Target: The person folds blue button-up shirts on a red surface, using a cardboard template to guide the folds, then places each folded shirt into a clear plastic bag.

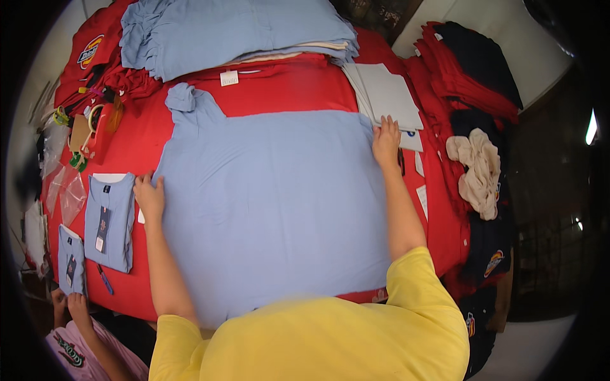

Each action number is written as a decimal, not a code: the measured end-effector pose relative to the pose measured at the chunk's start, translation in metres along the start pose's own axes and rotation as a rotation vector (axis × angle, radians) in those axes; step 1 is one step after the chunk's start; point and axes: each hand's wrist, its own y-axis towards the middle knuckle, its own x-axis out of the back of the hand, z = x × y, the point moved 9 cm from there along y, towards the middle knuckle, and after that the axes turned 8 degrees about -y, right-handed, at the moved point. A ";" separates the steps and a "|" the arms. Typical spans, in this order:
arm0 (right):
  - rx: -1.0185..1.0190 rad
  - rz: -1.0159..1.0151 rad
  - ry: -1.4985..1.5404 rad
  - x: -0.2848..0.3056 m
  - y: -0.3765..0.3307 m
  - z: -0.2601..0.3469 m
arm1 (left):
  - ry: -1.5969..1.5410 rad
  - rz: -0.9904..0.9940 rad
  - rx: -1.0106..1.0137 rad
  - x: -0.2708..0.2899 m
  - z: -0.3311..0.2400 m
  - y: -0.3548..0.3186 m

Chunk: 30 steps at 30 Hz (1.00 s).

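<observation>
I saw a lettered badge [90, 51] on red cloth [95, 25] beyond the left hand [150, 198], a lettered card [229, 78] beyond and between the hands, printed dark tags [101, 230] on folded shirts [121, 219] to their left, and an emblem [494, 263] on navy cloth [481, 241] right of the right hand [386, 143].

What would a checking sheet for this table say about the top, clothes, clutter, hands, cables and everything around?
Surface: red covering, partly under clothes.
Clothes: light-blue garment spread out; light-blue pile beyond it; folded blue garment at left.
Clutter: clear plastic bags, blue pen.
Hands: left hand at the spread garment's left edge; right hand at its upper right, by white sheets; grip unclear.
Cables: nothing seen.
Surroundings: co-worker's hand lower left; red-and-dark clothes stack upper right.
</observation>
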 end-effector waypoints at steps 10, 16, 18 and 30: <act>0.020 0.374 -0.211 -0.113 0.122 -0.047 | -0.688 0.630 0.413 -0.010 0.025 0.035; 0.067 0.223 -0.272 -0.017 0.134 -0.002 | -0.078 -0.023 -0.027 0.061 -0.016 0.010; 0.204 0.219 -0.135 0.060 0.115 0.053 | -0.030 -0.151 -0.150 0.099 -0.041 -0.027; 0.766 0.829 0.863 0.069 -0.127 0.362 | -0.036 -0.115 0.051 0.122 0.026 -0.196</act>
